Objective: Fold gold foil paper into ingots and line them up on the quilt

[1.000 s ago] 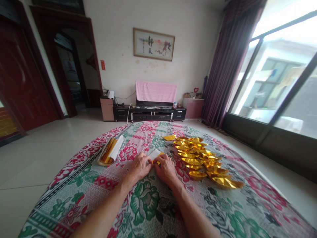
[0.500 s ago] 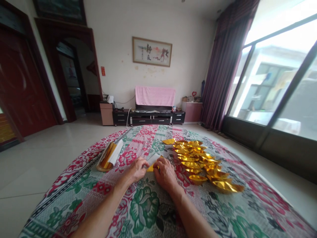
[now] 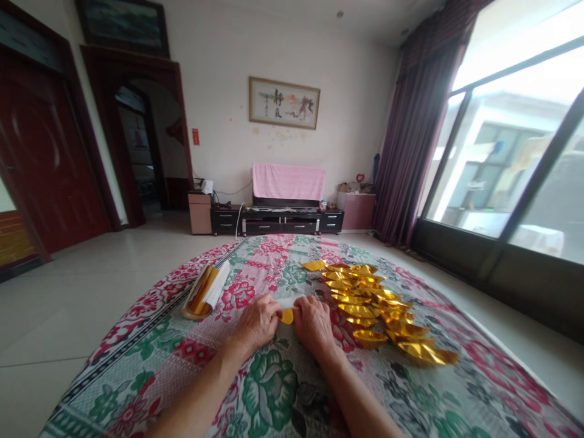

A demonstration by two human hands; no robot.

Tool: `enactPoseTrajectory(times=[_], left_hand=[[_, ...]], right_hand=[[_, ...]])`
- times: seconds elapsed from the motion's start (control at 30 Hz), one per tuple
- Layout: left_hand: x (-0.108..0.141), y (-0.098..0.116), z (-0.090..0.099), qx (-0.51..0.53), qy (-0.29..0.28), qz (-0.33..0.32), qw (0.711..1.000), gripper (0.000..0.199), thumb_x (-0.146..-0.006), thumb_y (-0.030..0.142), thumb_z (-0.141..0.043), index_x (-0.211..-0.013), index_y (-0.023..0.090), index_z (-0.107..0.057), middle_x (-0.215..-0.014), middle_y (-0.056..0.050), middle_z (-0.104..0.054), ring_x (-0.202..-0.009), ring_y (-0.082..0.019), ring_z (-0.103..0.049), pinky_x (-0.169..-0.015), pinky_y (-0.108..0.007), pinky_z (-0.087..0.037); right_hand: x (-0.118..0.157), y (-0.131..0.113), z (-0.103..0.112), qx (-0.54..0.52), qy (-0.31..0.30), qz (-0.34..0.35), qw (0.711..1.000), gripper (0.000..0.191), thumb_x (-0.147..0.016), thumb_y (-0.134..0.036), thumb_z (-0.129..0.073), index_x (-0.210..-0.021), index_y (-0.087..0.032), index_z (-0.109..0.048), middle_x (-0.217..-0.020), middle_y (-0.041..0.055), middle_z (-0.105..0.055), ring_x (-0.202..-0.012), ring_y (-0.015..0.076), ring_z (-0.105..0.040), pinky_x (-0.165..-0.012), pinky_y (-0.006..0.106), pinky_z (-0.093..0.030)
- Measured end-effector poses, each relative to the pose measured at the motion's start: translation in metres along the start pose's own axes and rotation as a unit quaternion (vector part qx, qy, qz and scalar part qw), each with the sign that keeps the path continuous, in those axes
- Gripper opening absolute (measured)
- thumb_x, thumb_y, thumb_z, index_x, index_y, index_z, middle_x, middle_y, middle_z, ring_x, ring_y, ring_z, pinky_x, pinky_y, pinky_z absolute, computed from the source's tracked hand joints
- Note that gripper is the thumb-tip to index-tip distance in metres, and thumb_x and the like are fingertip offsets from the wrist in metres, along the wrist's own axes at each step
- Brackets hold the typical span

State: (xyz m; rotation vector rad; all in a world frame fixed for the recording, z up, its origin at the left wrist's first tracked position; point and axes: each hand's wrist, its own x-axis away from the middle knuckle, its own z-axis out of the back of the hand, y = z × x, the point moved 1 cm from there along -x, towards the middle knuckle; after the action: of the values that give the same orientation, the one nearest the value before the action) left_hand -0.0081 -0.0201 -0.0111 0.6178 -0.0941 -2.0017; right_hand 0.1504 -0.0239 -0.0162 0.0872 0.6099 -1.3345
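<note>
Over the middle of the table, my left hand (image 3: 260, 319) and my right hand (image 3: 314, 322) pinch the two sides of one sheet of gold foil paper (image 3: 287, 316). Its white back shows along the far edge, and a rounded gold part faces me between the hands. Fingers cover both its ends. Right of my right hand lie several folded gold paper ingots (image 3: 358, 310) in rows. On the left, apart from my left hand, rests a curled stack of gold and white paper sheets (image 3: 206, 291).
A flowered cloth (image 3: 269, 383) covers the round table. Beyond it stand a low black TV cabinet (image 3: 280, 224) and a television under a pink cloth (image 3: 289, 180). A purple curtain (image 3: 406, 140) hangs by the large window on the right.
The paper's slanted fold with a gold corner now appears as a straight white strip with a rounded gold part below. My hands sit slightly farther apart, and the view has shifted a little.
</note>
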Motion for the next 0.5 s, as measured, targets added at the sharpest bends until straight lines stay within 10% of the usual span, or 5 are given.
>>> enactPoseTrajectory(times=[0.5], left_hand=[[0.000, 0.013, -0.003, -0.031, 0.033, -0.003, 0.999, 0.017, -0.081, 0.026, -0.050, -0.077, 0.019, -0.064, -0.085, -0.004, -0.055, -0.080, -0.014, -0.054, -0.073, -0.024, -0.043]], right_hand=[[0.001, -0.003, 0.003, 0.030, -0.007, -0.020, 0.999, 0.019, -0.084, -0.024, -0.043, -0.081, -0.020, -0.062, -0.091, 0.0058, -0.058, -0.087, 0.0191, -0.049, -0.075, 0.031, -0.026]])
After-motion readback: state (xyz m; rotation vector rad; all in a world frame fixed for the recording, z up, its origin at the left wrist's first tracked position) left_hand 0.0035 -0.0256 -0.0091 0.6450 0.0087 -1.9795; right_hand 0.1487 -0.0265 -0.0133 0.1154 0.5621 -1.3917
